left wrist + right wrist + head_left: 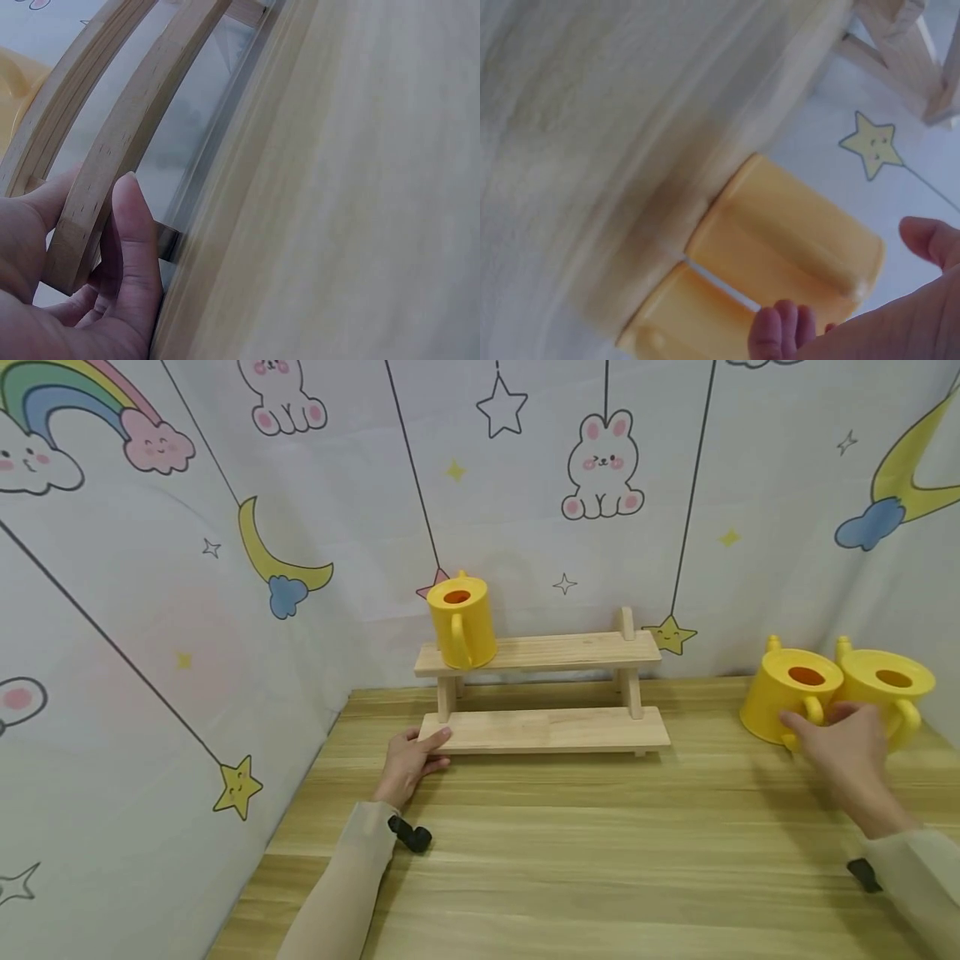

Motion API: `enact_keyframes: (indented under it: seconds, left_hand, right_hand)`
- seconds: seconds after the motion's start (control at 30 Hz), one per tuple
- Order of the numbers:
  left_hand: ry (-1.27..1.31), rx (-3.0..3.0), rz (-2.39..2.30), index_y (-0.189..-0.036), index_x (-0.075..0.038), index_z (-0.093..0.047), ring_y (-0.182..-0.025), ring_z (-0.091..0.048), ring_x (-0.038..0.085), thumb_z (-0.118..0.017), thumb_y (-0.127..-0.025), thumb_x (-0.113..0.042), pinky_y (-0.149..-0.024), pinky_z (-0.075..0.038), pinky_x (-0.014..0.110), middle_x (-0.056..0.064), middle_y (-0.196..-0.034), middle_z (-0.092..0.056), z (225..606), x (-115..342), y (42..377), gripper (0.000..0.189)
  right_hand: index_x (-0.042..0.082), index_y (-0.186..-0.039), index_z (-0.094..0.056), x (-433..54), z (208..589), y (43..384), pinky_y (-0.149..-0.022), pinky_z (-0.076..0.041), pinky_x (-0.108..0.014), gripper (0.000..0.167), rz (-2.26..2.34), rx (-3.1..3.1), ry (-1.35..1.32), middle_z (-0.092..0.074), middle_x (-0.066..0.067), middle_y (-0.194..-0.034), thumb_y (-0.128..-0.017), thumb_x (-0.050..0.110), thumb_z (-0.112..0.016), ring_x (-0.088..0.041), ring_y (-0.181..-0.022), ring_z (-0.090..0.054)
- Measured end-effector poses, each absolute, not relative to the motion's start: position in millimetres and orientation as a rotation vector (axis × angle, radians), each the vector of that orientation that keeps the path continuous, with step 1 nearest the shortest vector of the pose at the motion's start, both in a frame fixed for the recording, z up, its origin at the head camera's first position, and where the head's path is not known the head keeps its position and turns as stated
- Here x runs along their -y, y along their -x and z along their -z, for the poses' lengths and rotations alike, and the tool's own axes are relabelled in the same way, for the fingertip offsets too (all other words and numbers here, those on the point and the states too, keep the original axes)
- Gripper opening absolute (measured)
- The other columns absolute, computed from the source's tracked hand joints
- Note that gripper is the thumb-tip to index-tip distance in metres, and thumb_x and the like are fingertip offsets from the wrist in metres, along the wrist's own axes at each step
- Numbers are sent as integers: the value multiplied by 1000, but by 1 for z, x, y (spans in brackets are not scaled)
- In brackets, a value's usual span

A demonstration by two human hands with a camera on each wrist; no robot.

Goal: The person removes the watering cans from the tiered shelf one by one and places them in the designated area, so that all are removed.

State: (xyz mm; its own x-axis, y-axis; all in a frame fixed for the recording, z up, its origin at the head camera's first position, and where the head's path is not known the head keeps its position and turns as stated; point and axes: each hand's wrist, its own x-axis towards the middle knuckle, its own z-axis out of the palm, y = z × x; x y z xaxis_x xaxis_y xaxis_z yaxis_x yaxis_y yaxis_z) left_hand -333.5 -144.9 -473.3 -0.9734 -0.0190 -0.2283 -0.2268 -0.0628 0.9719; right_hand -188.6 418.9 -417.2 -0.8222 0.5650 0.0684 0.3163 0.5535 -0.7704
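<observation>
My left hand (408, 764) grips the left end of the lower board of a two-tier wooden shelf (543, 731). Its thumb lies on top, and its fingers curl beneath the board (112, 157). At the far right, two yellow watering cans stand side by side on the table. My right hand (843, 752) is at the handle side of the nearer-to-shelf watering can (772, 693), overlapping the other watering can (885, 672). In the right wrist view, the thumb (926, 238) stands well apart from the fingers (780, 330), with the can's handle uncovered.
A third yellow watering can (476, 618) stands on the left end of the upper board (570, 650), its handle facing forward. Behind the wood-grain table (585, 860) hangs a white cloth (525, 543) printed with rabbits, stars and moons; it also runs along the left side.
</observation>
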Motion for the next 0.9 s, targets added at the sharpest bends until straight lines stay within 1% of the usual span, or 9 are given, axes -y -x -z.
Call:
enact_keyframes:
  seconds: [0.1,0.2,0.27,0.33,0.4,0.57,0.63,0.7,0.9]
  left_hand:
    - [276,-2045,-2176,-150,6,-52,-68,-75,9,-81,-102,-16,-65,-68,20,10,-106,-72,473,146,333,61]
    - [281,-2038,-2178,-151,6,-51,-69,-74,9,-81,-102,-15,-65,-68,20,10,-108,-70,474,146,333,61]
    - [279,-2035,-2182,-151,7,-50,-70,-74,9,-81,-101,-15,-65,-68,20,11,-110,-70,475,146,333,62]
    - [275,-2031,-2187,-151,7,-50,-70,-74,9,-81,-101,-15,-66,-68,20,12,-111,-70,475,146,332,63]
    - [266,-2032,-2189,-151,8,-50,-70,-74,9,-81,-101,-15,-66,-68,20,12,-111,-70,475,145,332,64]
    - [275,-2044,-2184,-150,7,-52,-70,-74,9,-81,-101,-15,-65,-68,20,11,-110,-70,474,145,332,61]
    - [283,-2047,-2181,-150,5,-53,-70,-74,8,-81,-101,-16,-65,-68,19,10,-109,-70,474,145,332,60]
    - [281,-2046,-2181,-150,5,-53,-70,-74,8,-81,-102,-16,-65,-67,19,9,-107,-70,474,145,333,60]
    - [275,-2042,-2181,-148,5,-54,-69,-74,8,-81,-101,-17,-65,-67,19,7,-105,-70,474,145,333,59]
  right_hand:
    - [-19,-154,-33,-410,411,188,-79,-36,-25,93,-1130,2443,738,-46,-35,-137,-100,47,-72,-41,-113,-47]
    - [-15,-157,-27,-399,404,188,-92,-40,-42,95,-1093,2436,728,-40,-37,-143,-101,47,-71,-45,-122,-42]
    - [-15,-159,-26,-391,399,187,-101,-40,-56,95,-1067,2440,701,-35,-39,-150,-102,47,-70,-50,-129,-38]
    - [-15,-160,-25,-384,395,186,-106,-38,-65,96,-1047,2445,672,-33,-40,-156,-102,48,-70,-54,-135,-36]
    - [-14,-160,-27,-376,390,187,-107,-38,-65,95,-1038,2435,637,-34,-39,-158,-102,46,-71,-54,-138,-35]
    - [-11,-158,-34,-353,382,196,-106,-42,-57,89,-1058,2382,523,-42,-35,-155,-98,40,-76,-49,-135,-43]
    - [-11,-159,-33,-342,380,199,-109,-43,-59,89,-1074,2389,477,-43,-35,-154,-99,40,-76,-49,-136,-44]
    - [-12,-160,-30,-331,378,202,-111,-42,-65,90,-1088,2416,431,-40,-36,-155,-102,42,-74,-51,-137,-42]
    - [-11,-157,-36,-291,370,212,-109,-45,-63,86,-1114,2455,279,-46,-35,-150,-103,45,-74,-50,-136,-46]
